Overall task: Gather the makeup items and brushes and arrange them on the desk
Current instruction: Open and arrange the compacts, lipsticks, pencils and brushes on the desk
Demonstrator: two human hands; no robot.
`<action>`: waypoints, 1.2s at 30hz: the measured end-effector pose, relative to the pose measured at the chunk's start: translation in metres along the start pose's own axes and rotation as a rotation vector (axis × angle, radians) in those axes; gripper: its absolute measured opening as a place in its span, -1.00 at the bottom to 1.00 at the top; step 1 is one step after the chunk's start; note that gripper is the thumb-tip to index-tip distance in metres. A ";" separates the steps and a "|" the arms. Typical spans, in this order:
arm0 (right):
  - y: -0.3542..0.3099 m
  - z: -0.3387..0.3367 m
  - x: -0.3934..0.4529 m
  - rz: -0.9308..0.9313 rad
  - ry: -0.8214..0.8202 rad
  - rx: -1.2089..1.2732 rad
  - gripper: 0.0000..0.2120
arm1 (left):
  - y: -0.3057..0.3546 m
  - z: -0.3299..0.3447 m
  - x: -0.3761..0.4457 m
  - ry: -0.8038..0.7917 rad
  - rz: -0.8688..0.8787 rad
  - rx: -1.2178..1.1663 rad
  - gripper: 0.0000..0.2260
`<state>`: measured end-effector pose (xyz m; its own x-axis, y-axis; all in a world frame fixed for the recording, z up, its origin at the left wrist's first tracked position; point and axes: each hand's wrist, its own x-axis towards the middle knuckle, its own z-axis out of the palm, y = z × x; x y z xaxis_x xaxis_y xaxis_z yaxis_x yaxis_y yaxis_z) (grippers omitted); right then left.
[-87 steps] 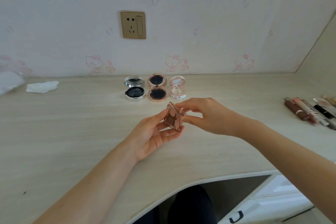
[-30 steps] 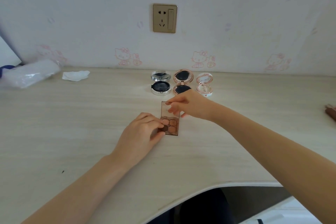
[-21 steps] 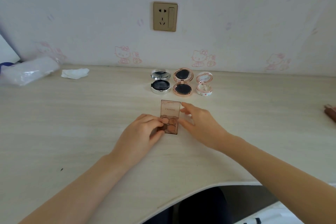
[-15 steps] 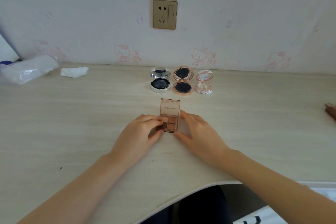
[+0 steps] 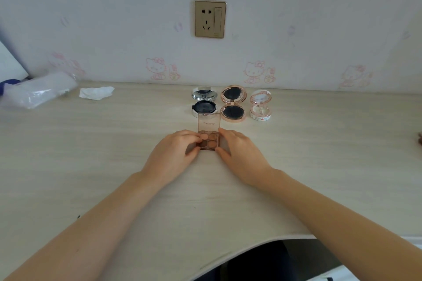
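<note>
With both hands' fingers, left [image 5: 174, 153] and right [image 5: 238, 153], pinching the palette [image 5: 209, 136], I needed to square it gently below the compacts [image 5: 233, 104], toward the table's [image 5: 91, 166] back edge.

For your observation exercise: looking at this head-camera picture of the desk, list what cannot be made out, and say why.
- Left side of the eyeshadow palette: covered by the left hand fingers.
- Whether the right hand grips or only touches the palette: contact is hidden.
- Dark object at the right edge: cut off by the frame.
- Plastic bag contents: blurred, partly cut off left.
</note>
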<state>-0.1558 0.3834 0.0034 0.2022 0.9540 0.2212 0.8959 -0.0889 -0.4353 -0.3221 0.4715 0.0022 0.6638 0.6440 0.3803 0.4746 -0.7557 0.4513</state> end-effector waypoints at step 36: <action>-0.002 0.000 0.028 0.060 -0.047 -0.020 -0.70 | -0.015 0.002 0.023 0.028 -0.027 -0.016 -0.82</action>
<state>-0.1523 0.4107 0.0107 0.2371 0.9592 0.1542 0.8904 -0.1511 -0.4293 -0.3128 0.4973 0.0021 0.6343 0.6671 0.3907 0.4823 -0.7364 0.4745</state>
